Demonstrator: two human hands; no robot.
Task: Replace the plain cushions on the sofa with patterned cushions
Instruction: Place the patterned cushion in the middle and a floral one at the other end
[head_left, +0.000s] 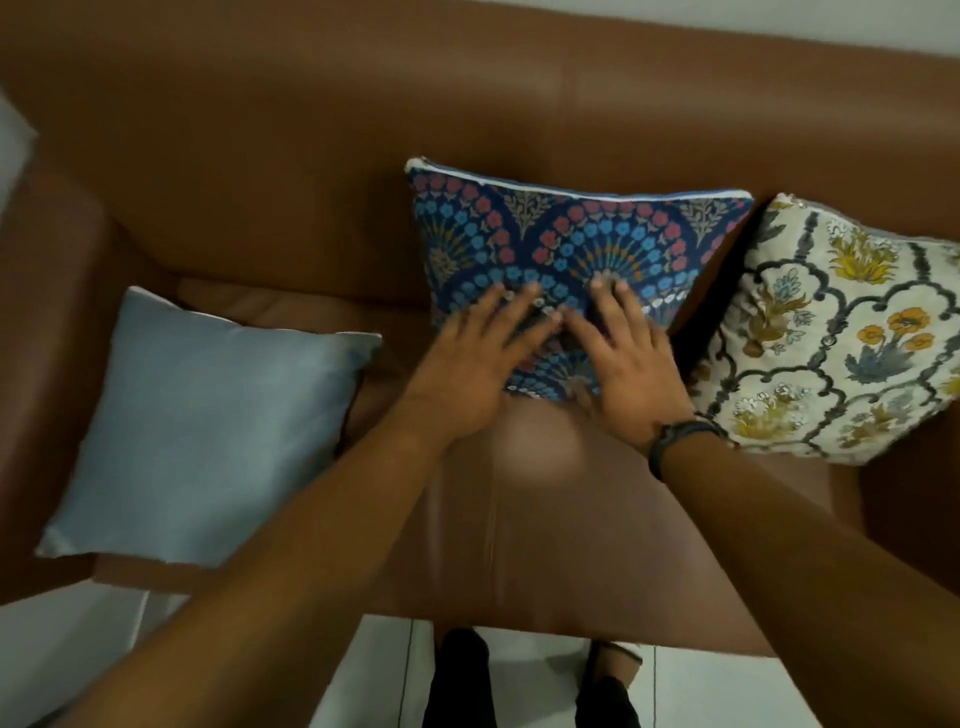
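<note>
A dark blue cushion with red and blue flower arches leans upright against the back of the brown leather sofa, in the middle. My left hand and my right hand lie flat on its lower front, fingers spread, gripping nothing. A black band circles my right wrist. To the right, a cream cushion with yellow and grey flowers leans against the sofa back, touching the blue one. A plain light blue cushion rests on the left part of the seat, by the armrest.
The sofa's left armrest rises beside the plain cushion. The bare seat stretches under my forearms toward its front edge. White tiled floor lies below, with my feet close to the sofa. A pale wall shows behind the backrest.
</note>
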